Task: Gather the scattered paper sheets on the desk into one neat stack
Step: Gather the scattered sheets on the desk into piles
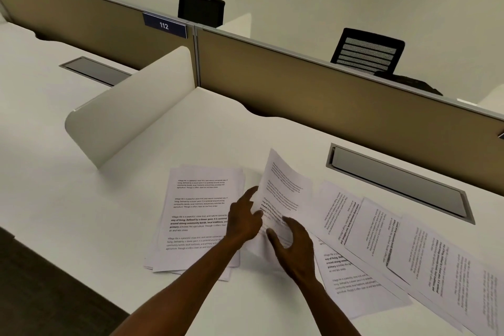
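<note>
A rough stack of printed sheets (pixel 196 215) lies on the white desk (pixel 81 199), its edges uneven. Just right of it a single printed sheet (pixel 283 188) is lifted and curled, its far edge up off the desk. My left hand (pixel 244 219) pinches that sheet's left edge between thumb and fingers. My right hand (pixel 293 247) rests with spread fingers on the sheet's near part. Several more printed sheets (pixel 409 243) lie overlapping in a row that runs toward the right edge of the view.
A white curved divider (pixel 131 109) stands to the left of the stack. A tan partition (pixel 327 95) runs along the back. A grey cable hatch (pixel 398 185) is set in the desk behind the sheets. Black chairs (pixel 368 52) stand beyond. The desk's front edge runs lower left.
</note>
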The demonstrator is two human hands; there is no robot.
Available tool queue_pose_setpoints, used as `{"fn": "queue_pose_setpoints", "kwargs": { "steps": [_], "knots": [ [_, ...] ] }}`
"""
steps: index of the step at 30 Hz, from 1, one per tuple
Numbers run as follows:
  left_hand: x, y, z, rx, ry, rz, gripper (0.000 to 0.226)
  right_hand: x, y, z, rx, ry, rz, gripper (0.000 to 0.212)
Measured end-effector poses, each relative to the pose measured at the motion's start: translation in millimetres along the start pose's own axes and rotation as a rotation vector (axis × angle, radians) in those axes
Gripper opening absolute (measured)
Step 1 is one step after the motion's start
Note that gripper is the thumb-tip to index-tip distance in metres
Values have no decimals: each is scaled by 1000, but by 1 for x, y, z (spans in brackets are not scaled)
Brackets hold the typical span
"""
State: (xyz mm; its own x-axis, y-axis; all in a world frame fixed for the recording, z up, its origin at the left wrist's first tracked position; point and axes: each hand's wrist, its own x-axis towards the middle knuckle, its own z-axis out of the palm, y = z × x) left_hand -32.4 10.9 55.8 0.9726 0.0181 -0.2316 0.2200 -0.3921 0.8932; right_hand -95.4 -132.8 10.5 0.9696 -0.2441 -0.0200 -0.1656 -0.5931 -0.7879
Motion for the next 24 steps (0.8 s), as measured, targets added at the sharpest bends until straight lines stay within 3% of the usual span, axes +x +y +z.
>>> {"fn": "queue_pose_setpoints", "kwargs": {
  "steps": [2, 5, 10, 13, 15, 18, 24],
  "knots": [
    [-4, 2, -16, -81, 3, 25, 65, 5, -2, -6, 20, 46, 87, 68],
    [-12, 7, -42, -253, -39, 58, 63, 11, -8, -14, 193, -22, 260, 72],
    [-19, 10, -79, -589, -133, -16, 61, 26, -18, -5, 825, -332, 589, 76],
    [-18, -2, -96, -635, -98, -47, 62, 30, -27, 2, 1008, -471, 569, 58],
    [-16, -15, -109, -571, -45, -57, 61, 32, -33, 5, 1079, -510, 530, 56],
    [-10, -37, -127, -405, 28, -100, 59, 36, -43, 10, 1077, -499, 506, 48],
    [-8, -68, -134, -129, 91, -269, 59, 35, -49, 39, 671, -334, 496, 32]
  ]
}}
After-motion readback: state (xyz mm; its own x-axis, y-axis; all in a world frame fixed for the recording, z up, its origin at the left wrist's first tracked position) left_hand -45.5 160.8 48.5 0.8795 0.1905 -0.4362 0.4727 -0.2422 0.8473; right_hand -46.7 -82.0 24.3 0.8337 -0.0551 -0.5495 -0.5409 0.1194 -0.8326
